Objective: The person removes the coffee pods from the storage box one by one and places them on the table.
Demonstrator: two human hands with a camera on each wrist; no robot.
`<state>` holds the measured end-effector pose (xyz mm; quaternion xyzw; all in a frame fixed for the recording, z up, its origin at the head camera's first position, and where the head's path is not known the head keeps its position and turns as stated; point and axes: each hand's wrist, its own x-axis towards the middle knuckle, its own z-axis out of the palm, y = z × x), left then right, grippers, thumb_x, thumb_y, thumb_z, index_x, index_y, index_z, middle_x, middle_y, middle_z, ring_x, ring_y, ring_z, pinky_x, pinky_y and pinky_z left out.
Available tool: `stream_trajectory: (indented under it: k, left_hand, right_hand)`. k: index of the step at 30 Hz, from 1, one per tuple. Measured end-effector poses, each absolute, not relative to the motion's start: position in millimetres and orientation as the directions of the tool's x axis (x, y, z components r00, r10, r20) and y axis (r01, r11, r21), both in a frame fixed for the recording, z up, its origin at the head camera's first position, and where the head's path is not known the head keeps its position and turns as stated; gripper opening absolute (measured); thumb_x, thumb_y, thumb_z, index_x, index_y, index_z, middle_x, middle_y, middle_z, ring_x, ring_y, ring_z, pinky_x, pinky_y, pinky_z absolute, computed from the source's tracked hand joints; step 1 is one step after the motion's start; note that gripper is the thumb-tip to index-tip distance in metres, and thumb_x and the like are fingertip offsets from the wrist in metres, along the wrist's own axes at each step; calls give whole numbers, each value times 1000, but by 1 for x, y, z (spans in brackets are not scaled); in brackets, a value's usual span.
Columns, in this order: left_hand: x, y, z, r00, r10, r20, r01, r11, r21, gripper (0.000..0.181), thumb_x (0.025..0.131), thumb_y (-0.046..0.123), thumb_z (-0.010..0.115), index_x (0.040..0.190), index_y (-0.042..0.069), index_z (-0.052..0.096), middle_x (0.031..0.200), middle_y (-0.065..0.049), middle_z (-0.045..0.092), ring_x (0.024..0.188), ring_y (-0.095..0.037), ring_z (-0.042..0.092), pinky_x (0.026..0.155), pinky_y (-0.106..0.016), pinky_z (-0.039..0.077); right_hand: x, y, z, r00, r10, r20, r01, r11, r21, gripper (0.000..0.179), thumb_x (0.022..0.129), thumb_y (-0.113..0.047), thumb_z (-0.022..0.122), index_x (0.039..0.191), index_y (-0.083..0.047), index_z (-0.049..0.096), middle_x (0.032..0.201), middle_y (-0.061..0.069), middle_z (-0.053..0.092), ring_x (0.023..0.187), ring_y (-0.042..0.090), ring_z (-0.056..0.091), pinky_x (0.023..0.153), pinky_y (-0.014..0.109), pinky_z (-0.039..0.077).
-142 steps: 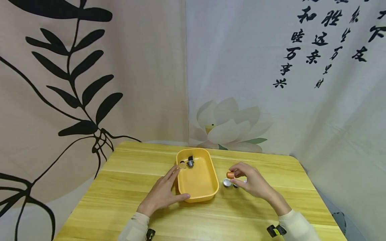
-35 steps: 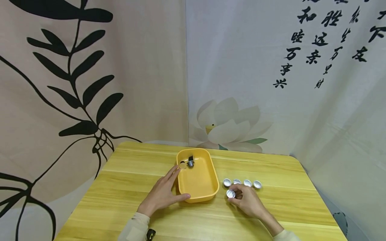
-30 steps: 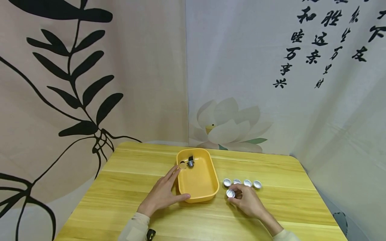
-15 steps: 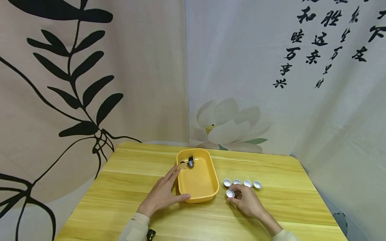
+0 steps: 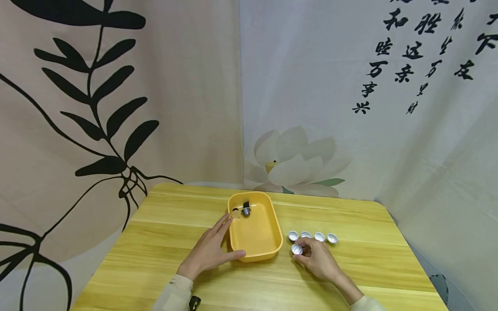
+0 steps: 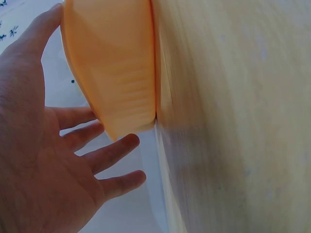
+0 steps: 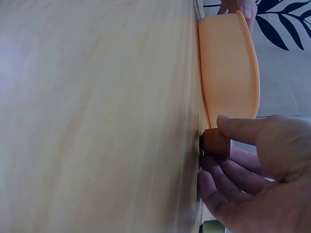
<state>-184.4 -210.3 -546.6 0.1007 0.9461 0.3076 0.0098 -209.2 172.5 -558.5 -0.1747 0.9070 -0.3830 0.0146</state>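
My right hand (image 5: 320, 259) pinches a copper coffee capsule (image 7: 216, 141) between thumb and fingers. Its silver foil lid (image 5: 297, 249) faces up, and its narrow base is right at the tabletop. Just behind it is a row of several foil-topped capsules (image 5: 319, 236), partly overlapped by the fingers. My left hand (image 5: 210, 250) rests on the left side of a yellow plastic tray (image 5: 254, 242), fingers spread and fairly straight at the rim. Inside the tray's far left part lie a dark grey capsule (image 5: 246, 211) and a tan one (image 5: 235, 213).
The light wooden table (image 5: 167, 229) reaches back to hanging cloth printed with leaves, a lotus and writing. A greenish capsule (image 7: 213, 226) shows at the bottom of the right wrist view. The tray stands left of the capsule row.
Some seconds ago the right hand held the copper capsule raised over the row; now it is lower, in front of the row, lid up. The left hand and tray stay put.
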Motion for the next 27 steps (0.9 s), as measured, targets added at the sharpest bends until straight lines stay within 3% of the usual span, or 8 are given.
stream_trajectory:
  k: [27]
  left_hand:
    - [-184,-210,-545,-977,208,54,200,788,582,127,86,86,79,181,16,30,192,-3,18,164,-56,41,131,-78,40]
  right_hand:
    - [-208,175,-558,-939,-334,86,-284,609,-741,36,91,-13,95,121,-2,78,106,5,81,91,3,74,78,17,65]
